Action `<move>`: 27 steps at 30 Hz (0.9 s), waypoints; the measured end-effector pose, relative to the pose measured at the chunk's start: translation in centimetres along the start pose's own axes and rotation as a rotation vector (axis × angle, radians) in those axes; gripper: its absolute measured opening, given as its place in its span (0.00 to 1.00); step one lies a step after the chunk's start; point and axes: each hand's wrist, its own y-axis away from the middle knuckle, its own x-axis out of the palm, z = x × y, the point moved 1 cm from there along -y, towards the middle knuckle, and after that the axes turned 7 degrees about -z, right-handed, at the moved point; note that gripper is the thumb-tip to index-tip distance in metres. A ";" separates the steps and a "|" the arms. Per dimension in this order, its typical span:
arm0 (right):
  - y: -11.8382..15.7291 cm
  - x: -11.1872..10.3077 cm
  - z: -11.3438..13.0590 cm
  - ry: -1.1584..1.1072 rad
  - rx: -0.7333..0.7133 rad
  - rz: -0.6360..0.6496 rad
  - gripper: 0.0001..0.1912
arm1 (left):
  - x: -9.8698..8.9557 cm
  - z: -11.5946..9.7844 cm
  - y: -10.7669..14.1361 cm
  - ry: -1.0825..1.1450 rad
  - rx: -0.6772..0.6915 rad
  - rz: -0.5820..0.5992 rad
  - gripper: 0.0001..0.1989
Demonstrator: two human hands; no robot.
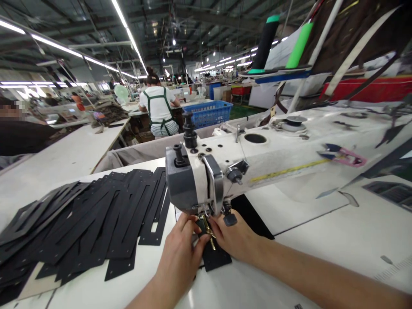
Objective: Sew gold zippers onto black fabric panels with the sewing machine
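Note:
A black panel [216,259] with a slot lies on the table under the head of the sewing machine [182,182]. A zipper [212,243] with gold-coloured teeth and pull runs along its slot. On the left, my left hand [180,246] is closed, thumb and fingertips pinching the panel's edge by the zipper. My right hand [238,236] is on the other side, its thumb pressed beside the zipper's teeth. The right fingers are partly hidden behind the presser parts. Both hands sit close to the needle area, whose tip I cannot make out.
A spread pile of black slotted panels [96,214] lies at left. Pink-handled snips [346,155] rest on the machine arm beside a yellow measuring tape [289,169]. Thread cones [299,45] stand above. Beyond are a blue basket [209,115] and a person in an apron [159,105].

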 end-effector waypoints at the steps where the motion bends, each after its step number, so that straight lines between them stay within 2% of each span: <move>1: 0.0 0.2 -0.1 0.002 0.003 0.000 0.13 | 0.1 0.1 -0.1 -0.006 0.004 -0.011 0.02; 6: -0.1 1.3 -0.8 0.011 0.029 0.024 0.12 | 0.5 0.7 -0.6 -0.035 0.005 -0.036 0.02; 10: -0.5 0.9 -1.1 -0.007 0.035 0.061 0.11 | 0.3 0.6 -0.7 -0.043 0.002 -0.036 0.02; 13: 0.0 -0.4 -0.4 -0.048 0.049 0.096 0.09 | -0.2 0.1 0.2 -0.117 0.081 -0.049 0.04; 15: 0.7 -1.0 0.3 -0.072 0.072 0.124 0.11 | -0.5 -0.3 1.1 -0.198 0.164 -0.062 0.09; 17: 1.4 -1.2 0.6 -0.076 0.093 0.146 0.13 | -0.7 -0.6 1.8 -0.230 0.222 -0.066 0.11; 21: 1.6 -0.9 0.4 -0.070 0.079 0.158 0.10 | -0.8 -0.9 1.8 -0.190 0.266 -0.048 0.10; 24: 0.8 -0.9 0.3 -0.026 0.033 0.170 0.10 | -1.0 -1.0 1.4 -0.202 0.258 -0.032 0.08; 27: 0.2 -1.1 0.6 0.123 -0.006 0.170 0.09 | -1.1 -1.1 1.2 -0.213 0.220 -0.033 0.07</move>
